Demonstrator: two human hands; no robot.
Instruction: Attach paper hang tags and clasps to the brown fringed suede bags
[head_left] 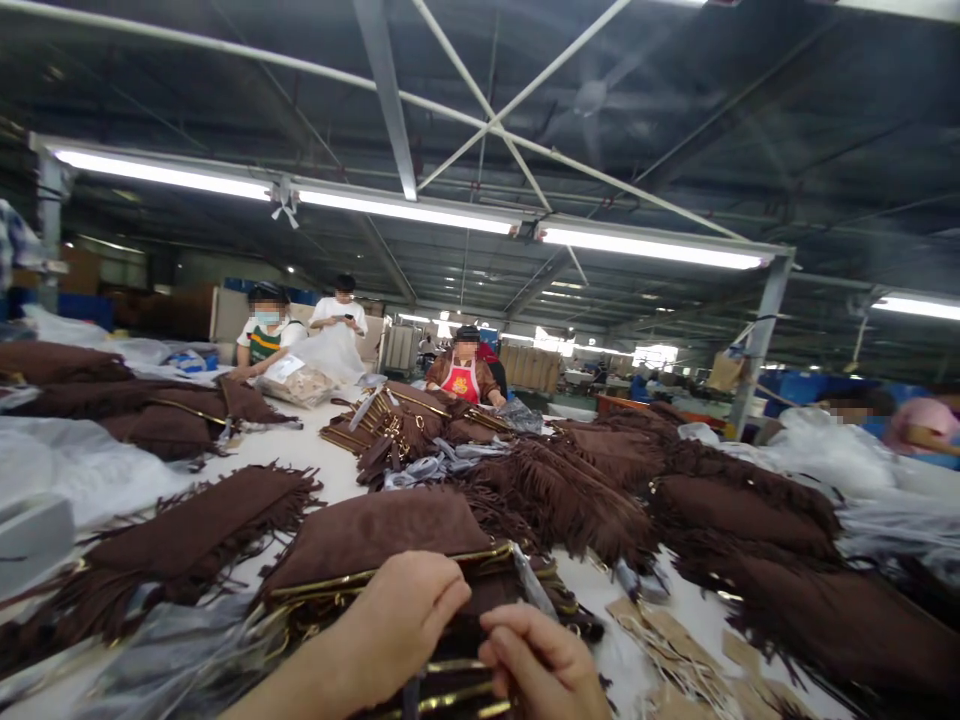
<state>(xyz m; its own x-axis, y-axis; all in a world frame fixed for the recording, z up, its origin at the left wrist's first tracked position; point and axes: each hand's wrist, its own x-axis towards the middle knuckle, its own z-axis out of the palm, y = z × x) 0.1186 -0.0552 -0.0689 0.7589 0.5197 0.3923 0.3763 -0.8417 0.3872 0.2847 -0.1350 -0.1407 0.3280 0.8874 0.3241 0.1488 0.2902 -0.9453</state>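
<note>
My left hand (409, 610) is closed, fingertips pinched together, over the near edge of a dark brown bag (382, 525) with a gold zipper. To its right, my right hand (540, 655) has thumb and fingers pinched; whatever either hand grips is too small or hidden to make out. Beneath both hands lie more brown bags with gold zippers (457, 690), partly covered by the hands. A strip of clear plastic (534, 582) sticks up just beyond my right hand. Another brown fringed bag (202, 520) lies flat to the left.
Fringed brown bags (750, 510) pile up on the right and across the white table (300, 450). Tan tags with strings (675, 650) lie at right front, plastic wrap (180, 640) at left front. Across the table are a person in a red apron (460, 380) and two others.
</note>
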